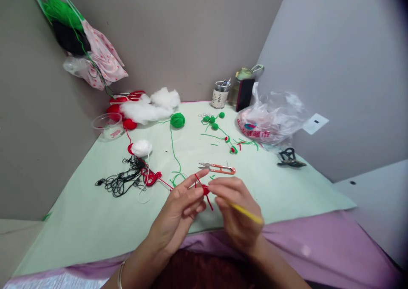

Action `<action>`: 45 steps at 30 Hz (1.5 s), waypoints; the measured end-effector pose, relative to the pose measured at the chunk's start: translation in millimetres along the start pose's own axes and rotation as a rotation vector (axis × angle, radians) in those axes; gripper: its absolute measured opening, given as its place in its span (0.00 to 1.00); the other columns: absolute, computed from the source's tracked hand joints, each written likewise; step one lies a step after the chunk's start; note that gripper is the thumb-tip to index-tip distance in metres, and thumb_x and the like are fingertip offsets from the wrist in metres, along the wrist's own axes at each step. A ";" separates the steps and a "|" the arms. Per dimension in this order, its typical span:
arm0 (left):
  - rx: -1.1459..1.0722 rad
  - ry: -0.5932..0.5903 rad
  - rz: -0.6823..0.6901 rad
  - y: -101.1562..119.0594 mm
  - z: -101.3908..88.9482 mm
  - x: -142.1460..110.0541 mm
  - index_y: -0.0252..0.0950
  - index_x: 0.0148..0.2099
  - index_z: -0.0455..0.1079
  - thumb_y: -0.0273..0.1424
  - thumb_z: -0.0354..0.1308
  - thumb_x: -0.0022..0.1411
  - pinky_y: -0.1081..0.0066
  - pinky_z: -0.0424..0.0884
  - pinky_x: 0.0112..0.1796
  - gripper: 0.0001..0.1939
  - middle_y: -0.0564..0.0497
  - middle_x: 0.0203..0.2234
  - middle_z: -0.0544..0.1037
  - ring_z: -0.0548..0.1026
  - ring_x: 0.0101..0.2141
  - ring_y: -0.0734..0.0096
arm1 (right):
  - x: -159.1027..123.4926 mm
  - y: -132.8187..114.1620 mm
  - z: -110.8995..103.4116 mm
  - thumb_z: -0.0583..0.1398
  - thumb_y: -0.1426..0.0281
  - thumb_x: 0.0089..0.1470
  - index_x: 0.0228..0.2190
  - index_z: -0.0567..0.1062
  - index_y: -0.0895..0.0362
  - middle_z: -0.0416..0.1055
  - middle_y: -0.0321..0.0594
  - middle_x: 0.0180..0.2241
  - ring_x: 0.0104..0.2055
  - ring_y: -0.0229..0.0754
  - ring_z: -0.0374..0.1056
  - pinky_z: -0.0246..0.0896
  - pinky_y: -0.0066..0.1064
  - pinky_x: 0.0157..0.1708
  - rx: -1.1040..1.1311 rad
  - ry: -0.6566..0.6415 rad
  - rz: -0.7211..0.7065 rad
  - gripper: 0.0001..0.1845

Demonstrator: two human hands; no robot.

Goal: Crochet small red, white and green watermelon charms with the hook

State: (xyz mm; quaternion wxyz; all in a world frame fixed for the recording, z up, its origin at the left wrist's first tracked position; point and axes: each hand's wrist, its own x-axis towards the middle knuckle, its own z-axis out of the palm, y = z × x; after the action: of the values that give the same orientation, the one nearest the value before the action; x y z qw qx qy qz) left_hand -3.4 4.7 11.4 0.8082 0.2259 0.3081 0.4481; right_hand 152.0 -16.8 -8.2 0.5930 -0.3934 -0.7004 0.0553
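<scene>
Between the fingertips of my left hand (180, 208) is a small red crochet piece (205, 190), with a short red tail hanging below it. Red yarn (165, 184) runs from the left across the table to this hand and loops up near the raised index finger. My right hand (237, 208) grips a crochet hook by its yellow handle (245, 213); the tip meets the red piece and is hidden by fingers. Just beyond my hands lie orange-handled thread snips (221, 169).
A green yarn ball (177, 120), white stuffing (149, 108), a white yarn ball (142, 148) and tangled black yarn (119, 180) lie at left. Small green crocheted pieces (215, 126) are beyond the snips. A plastic bag (270, 119) and black claw clip (290, 158) sit at right.
</scene>
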 end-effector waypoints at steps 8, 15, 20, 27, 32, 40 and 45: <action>0.182 0.066 0.137 -1.9 2.0 -2.0 0.39 0.51 0.85 0.33 0.77 0.54 0.75 0.66 0.36 0.21 0.52 0.32 0.78 0.67 0.30 0.76 | 12.8 1.1 6.5 0.60 0.70 0.70 0.40 0.84 0.51 0.82 0.40 0.36 0.36 0.41 0.77 0.75 0.32 0.35 0.392 0.018 0.326 0.10; 0.086 0.085 0.100 -5.7 1.5 3.2 0.39 0.52 0.85 0.34 0.79 0.52 0.77 0.66 0.34 0.24 0.55 0.28 0.74 0.63 0.26 0.79 | -0.3 -0.1 7.0 0.62 0.78 0.66 0.50 0.84 0.50 0.82 0.45 0.43 0.44 0.44 0.79 0.77 0.34 0.41 0.014 -0.047 0.002 0.17; -0.033 0.055 0.029 -1.0 -2.3 4.9 0.35 0.49 0.85 0.31 0.78 0.53 0.80 0.66 0.30 0.20 0.60 0.24 0.67 0.50 0.20 0.87 | 2.3 3.5 1.6 0.60 0.77 0.67 0.44 0.83 0.51 0.80 0.39 0.35 0.37 0.41 0.77 0.75 0.34 0.39 0.216 0.069 0.208 0.13; 0.138 0.135 0.284 -11.3 2.0 2.2 0.44 0.55 0.84 0.31 0.79 0.54 0.80 0.71 0.41 0.25 0.55 0.31 0.77 0.74 0.35 0.78 | 1.8 5.4 12.2 0.61 0.76 0.67 0.44 0.84 0.49 0.79 0.38 0.35 0.36 0.40 0.76 0.74 0.33 0.37 0.213 0.037 0.230 0.13; -0.041 0.050 0.006 -6.5 0.0 6.1 0.36 0.50 0.85 0.33 0.80 0.51 0.77 0.74 0.37 0.23 0.52 0.32 0.80 0.72 0.28 0.80 | -4.1 10.7 11.7 0.62 0.80 0.64 0.49 0.83 0.50 0.81 0.43 0.42 0.43 0.43 0.78 0.75 0.33 0.42 0.004 0.059 0.008 0.18; 0.229 0.122 0.292 -7.8 -2.6 4.7 0.45 0.55 0.83 0.32 0.77 0.57 0.76 0.70 0.46 0.23 0.56 0.31 0.79 0.75 0.37 0.75 | 9.5 6.5 8.2 0.60 0.74 0.69 0.40 0.83 0.50 0.78 0.36 0.32 0.32 0.38 0.74 0.72 0.32 0.34 0.382 0.071 0.339 0.11; 0.157 0.035 0.151 -9.6 0.8 2.7 0.44 0.61 0.79 0.34 0.76 0.57 0.69 0.68 0.50 0.29 0.52 0.36 0.82 0.76 0.41 0.70 | 0.7 4.8 13.4 0.63 0.82 0.63 0.50 0.83 0.49 0.82 0.43 0.46 0.48 0.45 0.77 0.72 0.37 0.48 0.078 0.063 0.015 0.20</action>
State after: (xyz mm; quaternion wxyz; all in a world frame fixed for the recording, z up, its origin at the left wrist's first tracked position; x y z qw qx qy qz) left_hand 3.9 2.1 5.0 0.7466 0.3032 0.3384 0.4859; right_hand 142.6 -7.8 -14.1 0.6290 -0.3769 -0.6758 0.0745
